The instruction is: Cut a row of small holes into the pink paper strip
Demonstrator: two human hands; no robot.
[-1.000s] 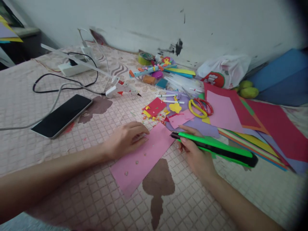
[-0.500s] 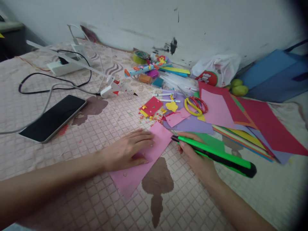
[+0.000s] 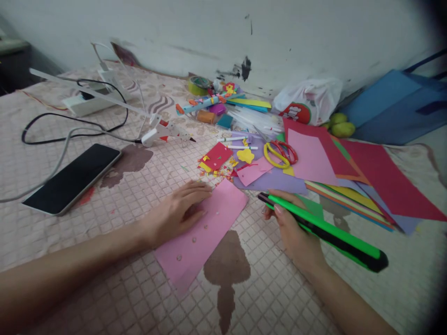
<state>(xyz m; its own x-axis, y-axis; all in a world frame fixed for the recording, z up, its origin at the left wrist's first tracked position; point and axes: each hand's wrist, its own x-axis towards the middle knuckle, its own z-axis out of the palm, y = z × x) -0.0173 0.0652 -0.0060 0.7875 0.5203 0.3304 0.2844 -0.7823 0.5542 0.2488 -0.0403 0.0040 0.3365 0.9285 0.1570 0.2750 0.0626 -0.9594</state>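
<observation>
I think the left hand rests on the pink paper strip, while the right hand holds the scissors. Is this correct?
Not quite: the right hand holds a green and black cutter, not the scissors, as the head view shows. The left hand does rest on the pink paper strip.

the tip of the green cutter (image 3: 328,231) has moved away from the pink paper (image 3: 222,211).
</observation>
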